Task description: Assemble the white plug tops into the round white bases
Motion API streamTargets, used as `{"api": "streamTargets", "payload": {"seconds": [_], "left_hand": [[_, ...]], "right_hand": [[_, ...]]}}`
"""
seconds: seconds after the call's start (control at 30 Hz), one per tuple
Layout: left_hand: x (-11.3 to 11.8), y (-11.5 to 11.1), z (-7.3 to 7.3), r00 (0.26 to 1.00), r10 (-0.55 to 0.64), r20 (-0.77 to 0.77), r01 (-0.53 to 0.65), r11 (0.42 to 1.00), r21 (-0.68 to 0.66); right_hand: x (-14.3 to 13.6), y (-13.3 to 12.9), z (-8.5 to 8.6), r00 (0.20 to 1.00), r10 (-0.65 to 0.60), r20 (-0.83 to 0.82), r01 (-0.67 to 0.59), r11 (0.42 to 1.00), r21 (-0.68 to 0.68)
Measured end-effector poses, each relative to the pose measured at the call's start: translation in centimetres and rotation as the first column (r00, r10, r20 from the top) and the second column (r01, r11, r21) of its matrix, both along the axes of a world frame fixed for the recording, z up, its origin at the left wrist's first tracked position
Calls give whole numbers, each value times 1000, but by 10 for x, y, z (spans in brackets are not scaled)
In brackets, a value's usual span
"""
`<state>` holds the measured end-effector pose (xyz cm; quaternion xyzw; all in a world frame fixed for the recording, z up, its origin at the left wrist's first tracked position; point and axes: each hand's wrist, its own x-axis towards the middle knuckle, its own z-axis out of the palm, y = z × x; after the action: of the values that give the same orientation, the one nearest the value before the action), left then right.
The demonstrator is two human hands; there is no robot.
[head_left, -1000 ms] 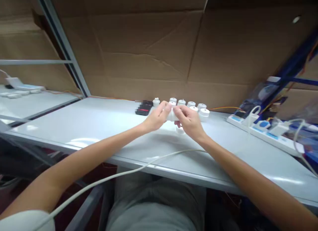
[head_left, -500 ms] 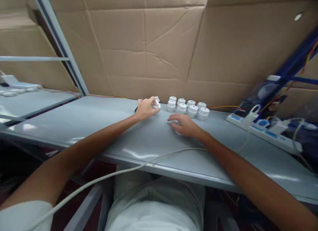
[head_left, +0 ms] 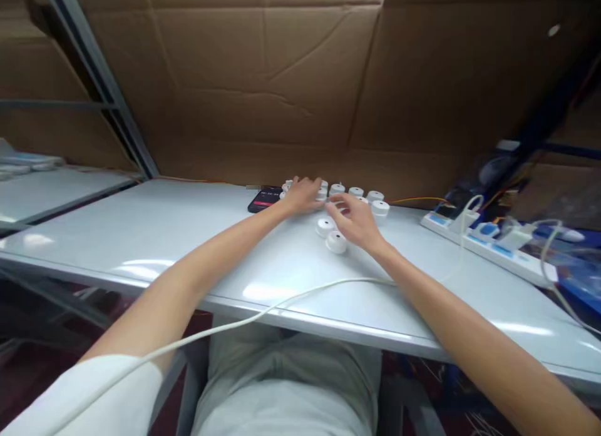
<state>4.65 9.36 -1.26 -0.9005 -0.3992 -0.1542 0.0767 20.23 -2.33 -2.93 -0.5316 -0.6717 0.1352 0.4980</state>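
Several round white pieces (head_left: pixel 380 208) stand in a group near the cardboard at the back of the grey table. My left hand (head_left: pixel 304 194) reaches over the left end of this group, its fingers around or on a white piece; the fingertips are blurred. Just right of it, my right hand (head_left: pixel 353 216) hovers at the front of the group with its fingers curved and apart, holding nothing that I can see. Two more round white pieces, one (head_left: pixel 325 227) behind the other (head_left: pixel 336 241), lie in front of the group, beside my right hand.
A black phone (head_left: pixel 265 199) lies left of my left hand. A white power strip (head_left: pixel 488 248) with plugs runs along the right side. A pale cable (head_left: pixel 282 303) crosses the table's front edge. Cardboard (head_left: pixel 263 98) stands behind the table.
My left hand has moved right, to the group, uncovering the phone. My right hand has shifted slightly right and back, and two white pieces now show in front of it.
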Motion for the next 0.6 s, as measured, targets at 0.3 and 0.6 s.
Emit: {"api": "streamTargets", "payload": {"seconds": [0.3,0.6], "left_hand": [[-24,-64,9,886,-416,206,395,909,136],[-33,-82,22,782,-256,568,374,922,-100]], "right_hand": [[-3,-8,18,770,155,-619,-382,889,-254],[-9,-18,26,752,147,-643,-428,851,-305]]}}
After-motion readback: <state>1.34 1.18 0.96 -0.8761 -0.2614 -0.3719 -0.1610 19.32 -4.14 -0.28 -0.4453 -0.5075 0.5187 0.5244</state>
